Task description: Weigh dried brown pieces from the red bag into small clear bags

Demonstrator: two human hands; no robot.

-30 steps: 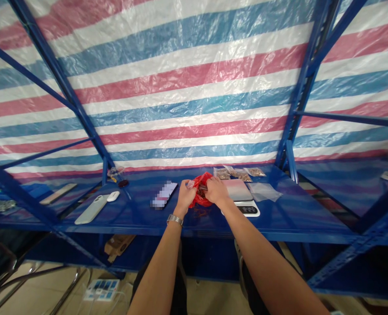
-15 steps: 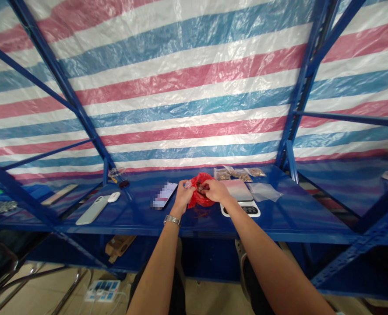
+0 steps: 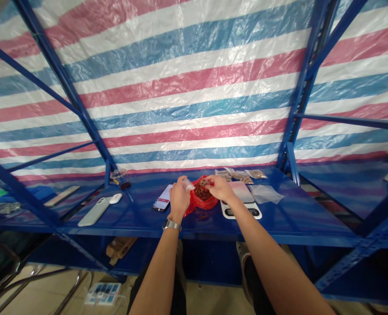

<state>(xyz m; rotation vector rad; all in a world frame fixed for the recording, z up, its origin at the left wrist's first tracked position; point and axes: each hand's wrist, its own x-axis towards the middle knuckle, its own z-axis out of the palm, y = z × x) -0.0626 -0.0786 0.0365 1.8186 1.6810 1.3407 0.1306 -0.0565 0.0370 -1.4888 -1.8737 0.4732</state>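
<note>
An open red plastic bag [image 3: 202, 201] holding brown pieces lies on the blue metal shelf [image 3: 181, 223] in front of me. My left hand [image 3: 178, 197] is closed on a small clear plastic bag [image 3: 189, 184] at the red bag's left rim. My right hand [image 3: 219, 187] hovers over the red bag's right side with fingers pinched on a small brown piece [image 3: 203, 182]. A white digital scale [image 3: 243, 202] sits just right of the red bag, partly behind my right wrist.
Filled clear packets [image 3: 240, 175] lie behind the scale, an empty clear bag [image 3: 265, 193] to its right. A phone [image 3: 163, 203], a white mouse [image 3: 115, 198] and a pale phone case [image 3: 94, 211] lie to the left. Blue rack uprights [image 3: 292, 131] flank the bay; a striped tarp hangs behind.
The red bag has been spread open, showing the brown pieces. My right hand lifted from inside the bag with a pinch of them. My left hand rose slightly with the clear bag.
</note>
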